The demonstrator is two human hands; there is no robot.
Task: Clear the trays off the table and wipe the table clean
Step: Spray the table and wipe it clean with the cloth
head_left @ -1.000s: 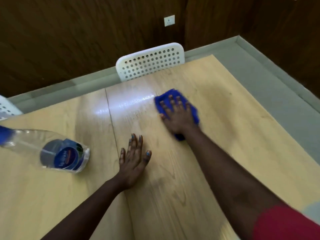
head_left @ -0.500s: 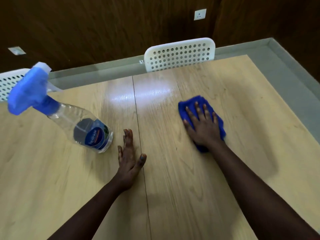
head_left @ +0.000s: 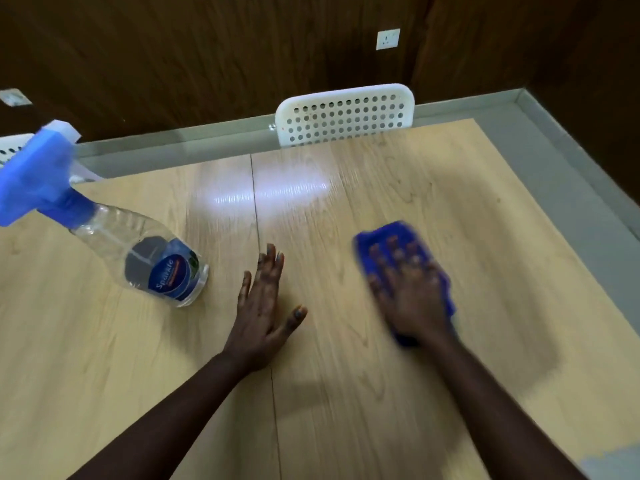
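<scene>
A blue cloth (head_left: pixel 388 237) lies on the light wooden table (head_left: pixel 467 237), right of its centre seam. My right hand (head_left: pixel 410 292) presses flat on the cloth with fingers spread and is blurred by motion. My left hand (head_left: pixel 263 306) rests flat on the table near the seam, fingers straight, holding nothing. A clear spray bottle (head_left: pixel 138 251) with a blue trigger head stands left of my left hand, a short gap apart. No trays are in view.
A white perforated chair back (head_left: pixel 346 114) stands at the table's far edge. A second white chair (head_left: pixel 10 147) shows at the far left. Dark wood panelling with a wall socket (head_left: pixel 388 39) lies behind. Grey floor (head_left: pixel 554 161) runs along the table's right side.
My right hand has drawn the cloth toward me and slightly to the right across the table. My left hand stays planted. The view has swung, bringing the whole spray bottle into sight.
</scene>
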